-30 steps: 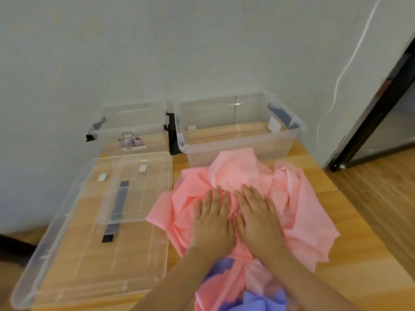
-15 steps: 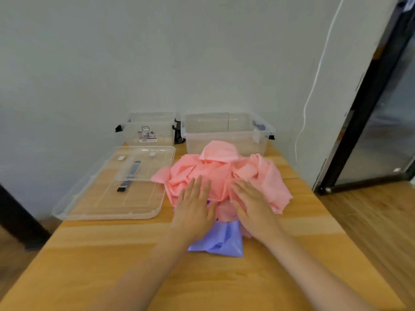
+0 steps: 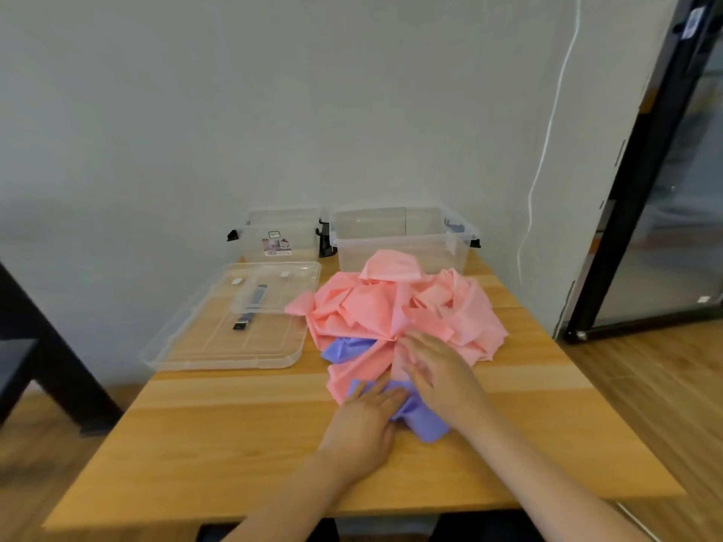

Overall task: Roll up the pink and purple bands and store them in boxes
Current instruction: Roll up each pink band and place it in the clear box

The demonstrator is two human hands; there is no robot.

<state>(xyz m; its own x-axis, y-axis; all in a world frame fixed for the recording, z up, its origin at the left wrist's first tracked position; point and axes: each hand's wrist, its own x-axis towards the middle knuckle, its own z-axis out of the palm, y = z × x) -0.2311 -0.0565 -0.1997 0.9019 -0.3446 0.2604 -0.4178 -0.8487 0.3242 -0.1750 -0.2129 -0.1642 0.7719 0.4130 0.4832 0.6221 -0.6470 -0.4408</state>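
A crumpled heap of pink band (image 3: pixel 395 307) lies in the middle of the wooden table (image 3: pixel 234 444), with purple band (image 3: pixel 424 418) showing under its near edge and at its left side. My left hand (image 3: pixel 365 420) rests flat on the near purple part, fingers straight. My right hand (image 3: pixel 438 369) lies flat on the pink band just beyond, fingers spread. Two clear plastic boxes stand at the wall: a larger one (image 3: pixel 403 244) right behind the heap and a smaller one (image 3: pixel 279 236) to its left.
A clear lid (image 3: pixel 234 318) lies upside down on the table, left of the heap. A white cable (image 3: pixel 547 131) hangs down the wall at the right. A black door frame (image 3: pixel 626 189) stands beyond the table's right edge.
Both hands have slid back toward me, from the middle of the pink heap to its near edge. More purple band is exposed. The camera has pulled back and up.
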